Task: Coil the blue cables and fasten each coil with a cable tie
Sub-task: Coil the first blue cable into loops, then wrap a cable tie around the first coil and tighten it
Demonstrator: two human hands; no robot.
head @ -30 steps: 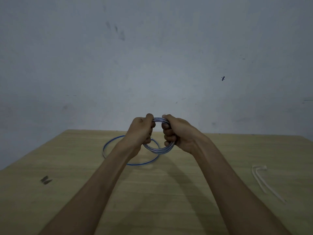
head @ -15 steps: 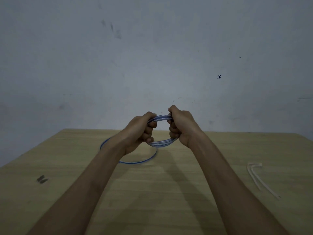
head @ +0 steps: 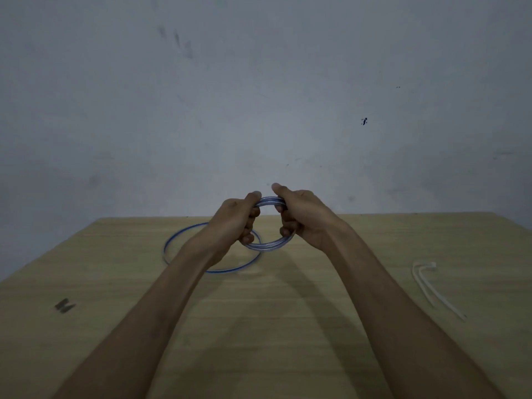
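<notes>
While both bare forearms reach forward over a pale wooden desk [head: 288, 326], the two hands meet at a small coil of blue cable [head: 267, 245] held up in the air above the desk's far half. The left hand [head: 233, 218] has its fingers [head: 250, 226] clenched around the left side of the coil, thumb lying over the top strands. The right hand [head: 305, 217] grips the right side of the same coil, its fingers curled through the middle of the ring and its thumb stretched along the top. The coil is made of several turns bunched together, standing roughly upright and facing the viewer, with its lower arc hanging free between the hands.

Just left of the held coil and below it, a wider single loop of blue cable [head: 184, 234] lies on the desk, partly hidden behind the left wrist; whether it joins the held coil cannot be told. Well to the right of the held coil, two white cable ties [head: 431, 289] lie side by side on the desk, apart from both hands. Far to the left of the coil, nearer the viewer, a small dark mark [head: 64, 305] shows on the wood. Behind the coil rises a plain grey wall [head: 259, 96], scuffed in places.
</notes>
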